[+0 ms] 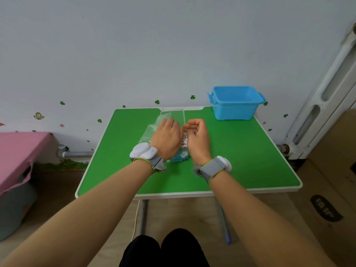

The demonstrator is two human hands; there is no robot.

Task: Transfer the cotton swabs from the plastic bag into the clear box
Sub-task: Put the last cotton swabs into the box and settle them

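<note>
Green table [240, 151], white rim, against a pale wall; both arms stretched out over its middle.

Plastic bag [181, 158] lies on the table between the two wrists, printed teal end nearest the person; the rest runs away under the hands; cotton swabs [185, 144] show inside it as a cluster of white tips in the gap between the hands.

Clear box [173, 113] stands just beyond the hands at the far middle edge of the table; its contents cannot be read.

Left hand [167, 138] palm down over the bag and some crumpled clear film [149, 132]; fingers hidden behind the back of the hand, so grip cannot be told.

Right hand [197, 136] beside it, palm turned inward, fingers curled with tips drawn close to the thumb, almost touching the left hand; whether they pinch the bag's film cannot be told.

Grey band with a white unit on each wrist; blue bin [235, 105], lidless, at the far right corner; radiator [327, 97] and cardboard carton [331, 189] to the right.
</note>
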